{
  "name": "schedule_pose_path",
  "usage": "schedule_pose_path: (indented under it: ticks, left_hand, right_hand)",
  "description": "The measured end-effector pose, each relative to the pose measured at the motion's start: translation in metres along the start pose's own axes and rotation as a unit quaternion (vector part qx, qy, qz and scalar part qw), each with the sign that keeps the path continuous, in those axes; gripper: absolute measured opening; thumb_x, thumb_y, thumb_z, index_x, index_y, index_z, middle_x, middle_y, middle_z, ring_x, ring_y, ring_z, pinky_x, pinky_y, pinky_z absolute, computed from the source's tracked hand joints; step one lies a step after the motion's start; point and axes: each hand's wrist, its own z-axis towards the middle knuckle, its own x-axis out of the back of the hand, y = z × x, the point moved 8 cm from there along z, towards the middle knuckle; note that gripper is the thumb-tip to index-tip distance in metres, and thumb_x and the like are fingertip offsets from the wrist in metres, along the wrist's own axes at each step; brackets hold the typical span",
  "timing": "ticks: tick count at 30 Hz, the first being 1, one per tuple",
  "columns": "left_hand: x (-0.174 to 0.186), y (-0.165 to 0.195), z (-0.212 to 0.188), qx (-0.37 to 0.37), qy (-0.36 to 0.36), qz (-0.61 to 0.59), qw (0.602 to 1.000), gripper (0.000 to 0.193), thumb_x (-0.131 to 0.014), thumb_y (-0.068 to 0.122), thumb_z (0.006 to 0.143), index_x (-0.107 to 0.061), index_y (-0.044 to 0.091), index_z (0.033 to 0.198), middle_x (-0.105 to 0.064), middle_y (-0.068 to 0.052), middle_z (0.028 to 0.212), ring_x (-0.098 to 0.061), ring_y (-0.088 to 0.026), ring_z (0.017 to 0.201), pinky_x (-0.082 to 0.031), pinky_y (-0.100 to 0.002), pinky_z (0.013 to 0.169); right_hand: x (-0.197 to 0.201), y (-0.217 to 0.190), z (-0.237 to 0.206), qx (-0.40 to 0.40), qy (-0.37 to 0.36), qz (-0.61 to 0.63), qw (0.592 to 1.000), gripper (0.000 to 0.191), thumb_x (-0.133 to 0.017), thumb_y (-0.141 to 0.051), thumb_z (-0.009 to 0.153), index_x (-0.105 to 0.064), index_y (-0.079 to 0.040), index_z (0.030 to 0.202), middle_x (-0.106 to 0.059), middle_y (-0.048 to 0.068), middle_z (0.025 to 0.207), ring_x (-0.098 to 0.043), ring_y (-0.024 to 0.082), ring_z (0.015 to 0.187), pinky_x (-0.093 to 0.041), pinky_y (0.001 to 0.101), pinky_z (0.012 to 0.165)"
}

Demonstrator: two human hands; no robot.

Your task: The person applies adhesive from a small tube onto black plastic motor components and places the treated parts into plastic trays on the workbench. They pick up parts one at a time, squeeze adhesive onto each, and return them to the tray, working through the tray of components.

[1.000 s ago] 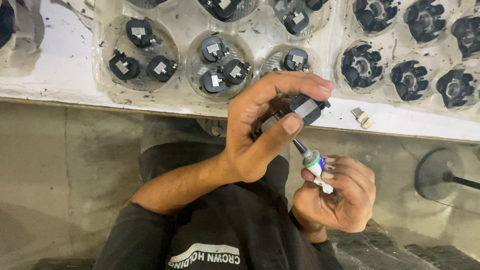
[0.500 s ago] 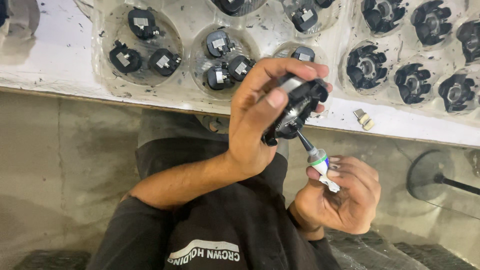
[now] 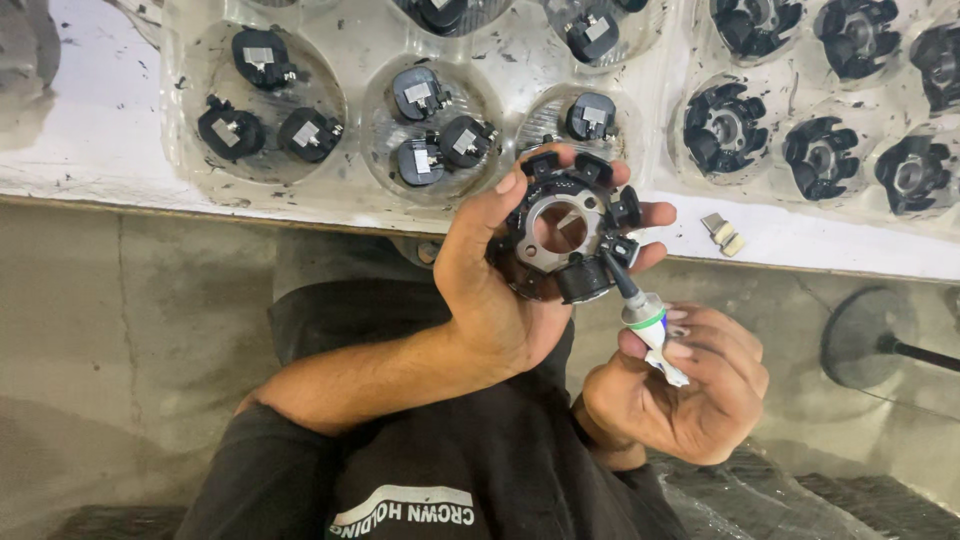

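Black ring-shaped motor part (image 3: pixel 562 232) with a metal centre sits in the left hand (image 3: pixel 500 290), fingers wrapped round its rim, just below the white table edge (image 3: pixel 120 180). Right hand (image 3: pixel 690 395) pinches a small glue tube (image 3: pixel 650 325), its dark nozzle touching the ring's lower edge.

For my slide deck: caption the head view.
Left hand holds a black ring-shaped part while the right hand touches a small tube's nozzle to it.
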Motion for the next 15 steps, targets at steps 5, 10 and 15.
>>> schedule_pose_path:
  ticks: [5,10,15]
  left_hand:
    - [0.005,-0.002,0.004,0.014,0.019,-0.004,1.000,0.042,-0.055,0.038,0.106,-0.053,0.003,0.129,-0.060,-0.021,0.127,-0.061,-0.048,0.122,-0.053,-0.063,0.109]
    - [0.008,-0.004,0.007,0.025,0.030,-0.001,0.999,0.043,-0.056,0.039,0.104,-0.055,0.003,0.128,-0.061,-0.021,0.126,-0.062,-0.049,0.126,-0.054,-0.062,0.107]
    - [0.011,-0.006,0.011,0.050,0.063,-0.026,0.996,0.045,-0.058,0.041,0.101,-0.058,0.005,0.129,-0.063,-0.021,0.129,-0.063,-0.048,0.123,-0.054,-0.060,0.105]
  right_hand:
    - [0.003,0.008,-0.004,-0.017,-0.008,0.002,1.000,0.031,-0.085,-0.005,0.091,-0.055,-0.001,0.096,-0.061,0.010,0.090,-0.064,0.023,0.081,-0.062,0.0327,0.069]
    - [0.003,0.011,-0.008,-0.033,-0.022,0.002,0.999,0.032,-0.085,-0.004,0.090,-0.055,-0.001,0.099,-0.061,0.011,0.092,-0.064,0.024,0.080,-0.061,0.0323,0.071]
    - [0.001,0.008,-0.004,-0.037,-0.054,-0.020,0.998,0.031,-0.087,-0.003,0.091,-0.058,0.000,0.100,-0.062,0.011,0.093,-0.065,0.025,0.081,-0.059,0.0319,0.073]
